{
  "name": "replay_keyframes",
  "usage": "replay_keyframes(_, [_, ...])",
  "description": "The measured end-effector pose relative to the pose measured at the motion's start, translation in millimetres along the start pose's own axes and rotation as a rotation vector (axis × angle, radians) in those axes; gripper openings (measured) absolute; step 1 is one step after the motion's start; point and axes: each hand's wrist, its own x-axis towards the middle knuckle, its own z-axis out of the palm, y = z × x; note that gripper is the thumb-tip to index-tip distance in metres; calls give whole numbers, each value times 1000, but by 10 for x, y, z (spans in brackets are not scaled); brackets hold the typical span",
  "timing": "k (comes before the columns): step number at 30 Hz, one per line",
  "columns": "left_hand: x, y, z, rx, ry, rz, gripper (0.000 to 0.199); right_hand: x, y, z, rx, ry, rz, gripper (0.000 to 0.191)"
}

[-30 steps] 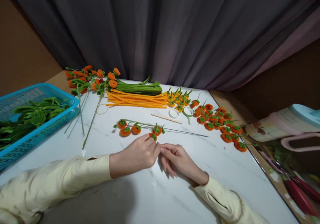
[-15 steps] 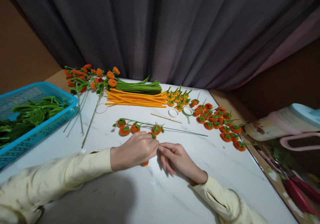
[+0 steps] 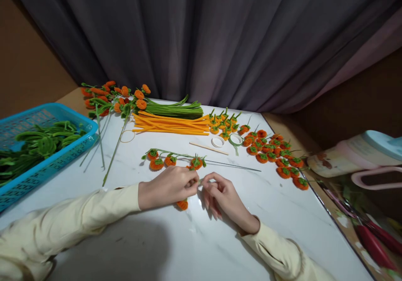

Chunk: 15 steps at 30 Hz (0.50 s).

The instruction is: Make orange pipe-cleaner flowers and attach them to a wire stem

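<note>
My left hand (image 3: 169, 188) is closed near the middle of the white table, its fingers pinched on something mostly hidden. An orange pumpkin-like piece (image 3: 182, 205) shows just below that hand. Close on its right, my right hand (image 3: 224, 197) has thumb and forefinger pinched at a small pale-green bit between the two hands, too small to make out. Behind my hands lies a green stem (image 3: 179, 153) with several orange pieces (image 3: 156, 163) and a long thin wire end pointing right.
A blue basket (image 3: 47, 163) of green leaves stands left. Green (image 3: 176, 110) and yellow strips (image 3: 172, 124), a wooden stick (image 3: 209, 148), tape rolls (image 3: 235, 139) and orange pieces (image 3: 268, 148) lie behind. Right are a tumbler (image 3: 351, 153) and red-handled tools (image 3: 375, 245).
The orange piece below my left hand shows more. The fingers of both hands have shifted slightly, and the green piece above my left fingertips is now hidden.
</note>
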Motion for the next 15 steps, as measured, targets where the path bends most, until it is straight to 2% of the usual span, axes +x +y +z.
replay_keyframes(6, [12,-8,-9,-149,-35,-42,15,-13,-21,3,-81,9,-18,44])
replay_keyframes(10, [20,-17,41,-181,-30,-36,13,-19,0,2,-148,-26,-16,46])
replay_keyframes(15, [7,-33,128,-155,45,5,13,-29,-10,11,-165,-29,-35,43])
